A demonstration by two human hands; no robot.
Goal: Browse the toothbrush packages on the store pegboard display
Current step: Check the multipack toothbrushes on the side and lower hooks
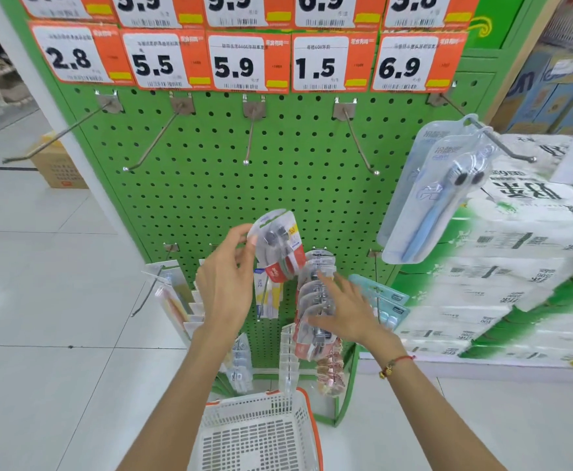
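Note:
My left hand (pixel 225 283) pinches a red-and-clear toothbrush package (pixel 280 246) and holds it tilted in front of the green pegboard (pixel 278 185). My right hand (pixel 346 309) lies with straight fingers on a hanging row of similar packages (pixel 314 300) on a lower hook. At the upper right, pale blue toothbrush packages (pixel 428 195) hang from a long hook. More packages hang at the lower left (pixel 176 300) and just right of my right hand (pixel 387 300).
Several bare metal hooks (pixel 251 137) jut out from the board's middle row under orange price tags (pixel 247 62). A white basket (pixel 261 433) with orange rim sits below my arms. Stacked tissue packs (pixel 516 266) fill the right. A cardboard box (pixel 61 168) stands at left.

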